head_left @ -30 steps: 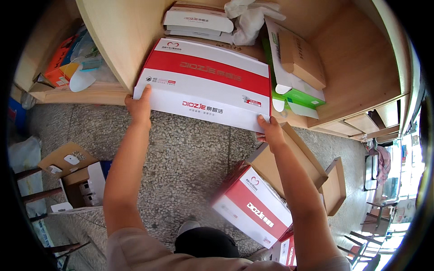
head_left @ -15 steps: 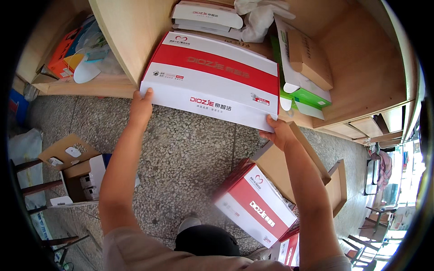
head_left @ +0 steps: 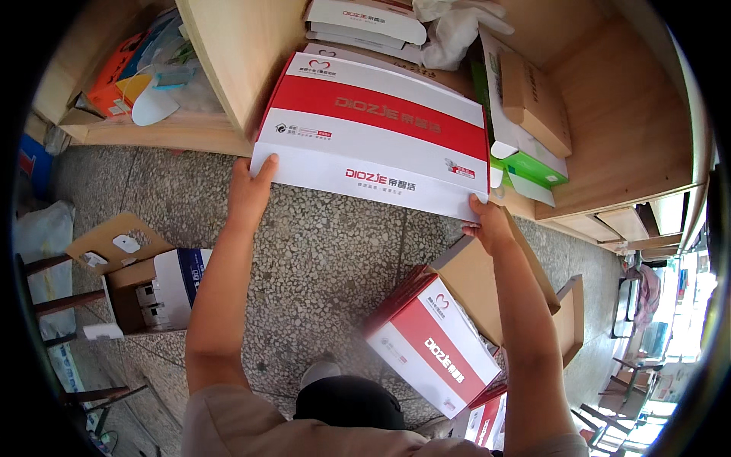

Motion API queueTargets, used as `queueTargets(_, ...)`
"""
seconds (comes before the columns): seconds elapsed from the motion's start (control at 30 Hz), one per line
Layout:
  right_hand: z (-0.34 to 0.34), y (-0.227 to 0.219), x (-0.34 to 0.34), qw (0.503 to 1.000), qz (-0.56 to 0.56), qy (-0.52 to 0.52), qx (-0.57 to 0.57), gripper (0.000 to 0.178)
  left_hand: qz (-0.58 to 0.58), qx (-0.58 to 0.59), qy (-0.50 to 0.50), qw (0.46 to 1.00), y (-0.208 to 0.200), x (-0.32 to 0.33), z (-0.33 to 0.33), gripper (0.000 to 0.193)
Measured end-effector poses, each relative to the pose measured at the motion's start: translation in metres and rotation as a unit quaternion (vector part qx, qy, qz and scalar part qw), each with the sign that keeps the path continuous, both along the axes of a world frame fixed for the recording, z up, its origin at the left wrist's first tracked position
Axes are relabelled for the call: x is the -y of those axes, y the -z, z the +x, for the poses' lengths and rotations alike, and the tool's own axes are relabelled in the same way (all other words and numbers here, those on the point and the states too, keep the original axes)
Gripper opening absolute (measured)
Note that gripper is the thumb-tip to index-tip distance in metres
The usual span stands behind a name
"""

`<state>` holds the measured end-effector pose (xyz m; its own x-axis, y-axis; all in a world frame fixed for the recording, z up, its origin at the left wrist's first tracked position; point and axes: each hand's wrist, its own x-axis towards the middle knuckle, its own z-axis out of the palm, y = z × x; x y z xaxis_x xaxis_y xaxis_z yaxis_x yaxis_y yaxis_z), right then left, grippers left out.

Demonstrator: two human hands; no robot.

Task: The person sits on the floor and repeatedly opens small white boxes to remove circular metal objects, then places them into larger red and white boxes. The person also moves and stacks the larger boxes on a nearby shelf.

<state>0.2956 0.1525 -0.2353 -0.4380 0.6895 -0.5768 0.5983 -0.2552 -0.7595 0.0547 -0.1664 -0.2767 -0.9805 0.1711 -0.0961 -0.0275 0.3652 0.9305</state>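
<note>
A flat white cardboard box [head_left: 373, 144] with a broad red band across its lid is held between my two hands, at the opening of a wooden cabinet. My left hand [head_left: 252, 194] grips its near left corner, thumb on the front face and fingers underneath. At the near right corner my right hand [head_left: 487, 220] holds on in the same way. The box's far side lies over the cabinet shelf, in front of stacked white boxes [head_left: 365, 21]. My fingers under the box are mostly hidden.
Beside the held box, a green-and-white box [head_left: 525, 168] and a brown carton [head_left: 535, 103] lean in the cabinet [head_left: 624, 129]. Below my right arm stands a red-and-white box [head_left: 434, 343] by an open brown carton [head_left: 464, 278]. Another open box [head_left: 137, 278] sits at left on a chair.
Both hands and the held box have shifted slightly right in the picture, along with the cabinet, as the view has turned a little. The grip stays the same.
</note>
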Motion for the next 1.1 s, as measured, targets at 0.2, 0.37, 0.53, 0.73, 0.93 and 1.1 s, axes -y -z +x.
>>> queueTargets(0.2,-0.001,-0.003,-0.012,0.998,-0.034,-0.035,0.039,0.044,-0.037,0.005,0.018,0.999,-0.005,0.008,0.004,0.056)
queueTargets(0.37,0.002,-0.002,-0.015,0.998,-0.025,-0.054,0.008,0.042,-0.018,0.002,0.02,1.0,0.008,0.007,0.01,0.052)
queueTargets(0.53,0.005,-0.001,-0.014,0.997,-0.031,-0.065,-0.017,0.045,0.15,0.124,0.01,0.981,-0.006,0.001,0.011,0.049)
queueTargets(0.73,0.006,0.002,-0.013,0.997,-0.038,-0.062,-0.025,0.043,0.317,0.033,0.017,0.948,0.025,-0.003,0.005,0.052)
queueTargets(0.93,0.006,0.002,-0.015,0.997,-0.02,-0.069,-0.008,0.048,0.361,0.034,-0.037,0.931,0.03,-0.012,0.011,0.048)
queueTargets(1.1,0.002,-0.004,-0.009,0.997,-0.01,-0.076,0.03,0.047,0.315,0.023,-0.058,0.947,0.043,-0.006,0.003,0.042)
